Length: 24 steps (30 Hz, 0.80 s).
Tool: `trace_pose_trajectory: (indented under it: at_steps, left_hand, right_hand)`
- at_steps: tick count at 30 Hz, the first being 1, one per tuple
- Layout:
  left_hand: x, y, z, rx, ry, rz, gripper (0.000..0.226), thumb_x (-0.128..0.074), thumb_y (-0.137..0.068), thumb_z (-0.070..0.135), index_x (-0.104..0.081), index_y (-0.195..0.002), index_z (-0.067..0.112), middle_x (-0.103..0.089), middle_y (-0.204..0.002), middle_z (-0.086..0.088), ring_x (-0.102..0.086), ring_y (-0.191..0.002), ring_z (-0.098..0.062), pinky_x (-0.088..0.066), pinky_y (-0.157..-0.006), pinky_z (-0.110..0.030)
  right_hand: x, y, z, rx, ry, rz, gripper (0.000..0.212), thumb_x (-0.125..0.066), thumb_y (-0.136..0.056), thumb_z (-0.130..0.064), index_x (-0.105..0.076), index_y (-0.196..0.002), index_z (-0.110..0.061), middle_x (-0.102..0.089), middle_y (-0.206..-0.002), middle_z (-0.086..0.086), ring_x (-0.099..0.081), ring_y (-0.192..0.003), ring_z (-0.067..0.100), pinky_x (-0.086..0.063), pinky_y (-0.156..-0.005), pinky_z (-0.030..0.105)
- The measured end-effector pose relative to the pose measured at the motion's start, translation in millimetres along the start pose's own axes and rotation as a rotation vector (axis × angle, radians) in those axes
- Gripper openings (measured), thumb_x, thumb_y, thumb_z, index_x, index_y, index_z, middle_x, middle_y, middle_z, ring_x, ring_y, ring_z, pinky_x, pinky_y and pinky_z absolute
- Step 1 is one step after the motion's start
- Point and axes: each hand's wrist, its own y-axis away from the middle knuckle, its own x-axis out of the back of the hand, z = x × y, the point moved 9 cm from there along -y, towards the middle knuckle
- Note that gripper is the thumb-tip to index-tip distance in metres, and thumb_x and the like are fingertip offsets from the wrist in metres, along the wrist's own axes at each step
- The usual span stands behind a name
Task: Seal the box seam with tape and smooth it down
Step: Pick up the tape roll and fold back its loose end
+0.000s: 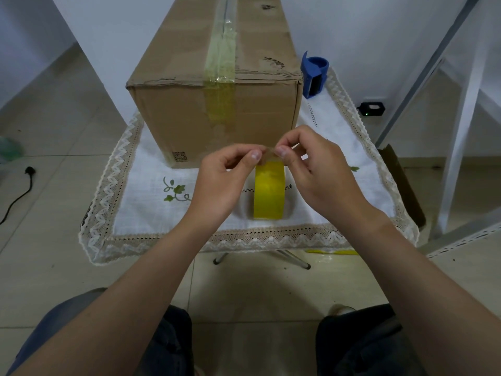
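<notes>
Head view. Brown cardboard box (pixel 214 85): stands on the lace-edged white desk (pixel 339 126), straight ahead of my hands; its taped seam (pixel 221 50) runs away from me, front to back. Yellow tape roll (pixel 269 194): upright, on edge, just in front of the box. Left hand (pixel 225 180) and right hand (pixel 317 169): both pinching the roll's free end, equally near the box. I judge the strip must travel forward along the seam.
</notes>
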Motion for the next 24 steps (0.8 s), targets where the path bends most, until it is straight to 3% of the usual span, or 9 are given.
trace_pose_trajectory:
  at_steps: [3,6,9,14,24]
  left_hand:
    - [0.7,-0.3,-3.4,0.033,0.079,0.014,0.019,-0.065,-0.100,0.014,-0.066,-0.119,0.019,-0.078,-0.078,0.011,-0.069,-0.078,0.008,-0.049,-0.071,-0.010]
    - [2.0,-0.4,-3.8,0.055,0.130,0.026,0.017,-0.067,-0.099,0.012,-0.054,-0.107,0.019,-0.078,-0.075,0.008,-0.069,-0.073,0.006,-0.047,-0.066,-0.009]
    - [0.4,0.2,-2.6,0.044,0.097,0.014,0.013,-0.068,-0.097,0.008,-0.062,-0.096,0.019,-0.076,-0.086,0.002,-0.068,-0.075,0.005,-0.048,-0.066,-0.010]
    - [-0.4,0.6,-3.3,0.012,0.037,0.008,0.015,-0.075,-0.093,0.015,-0.076,-0.096,0.030,-0.077,-0.095,0.008,-0.068,-0.092,-0.006,-0.055,-0.083,-0.023]
    - [-1.3,0.6,-0.9,-0.048,-0.007,0.011,0.019,-0.085,-0.083,0.013,-0.078,-0.100,0.020,-0.073,-0.082,0.011,-0.064,-0.082,-0.007,-0.053,-0.076,-0.018]
  right_hand:
    - [-0.1,0.4,-0.2,0.001,0.004,0.000,0.008,-0.055,-0.104,-0.027,-0.061,-0.099,-0.023,-0.069,-0.089,-0.007,-0.065,-0.083,0.015,-0.055,-0.071,0.049]
    - [-0.2,0.6,-1.2,0.007,0.002,0.000,0.008,-0.055,-0.104,-0.026,-0.061,-0.099,-0.023,-0.068,-0.089,-0.007,-0.065,-0.082,0.016,-0.055,-0.071,0.049]
    - [0.5,0.0,-1.6,0.014,0.004,0.005,0.008,-0.056,-0.104,-0.026,-0.061,-0.099,-0.023,-0.067,-0.089,-0.011,-0.064,-0.081,0.012,-0.056,-0.071,0.047]
    - [0.1,-0.1,-0.7,0.017,0.007,0.010,0.008,-0.056,-0.103,-0.026,-0.061,-0.099,-0.022,-0.068,-0.088,-0.007,-0.064,-0.080,0.013,-0.055,-0.069,0.047]
    - [0.7,0.0,-2.3,0.013,0.006,0.017,0.007,-0.057,-0.102,-0.028,-0.061,-0.097,-0.026,-0.067,-0.088,-0.008,-0.062,-0.080,0.013,-0.054,-0.068,0.047]
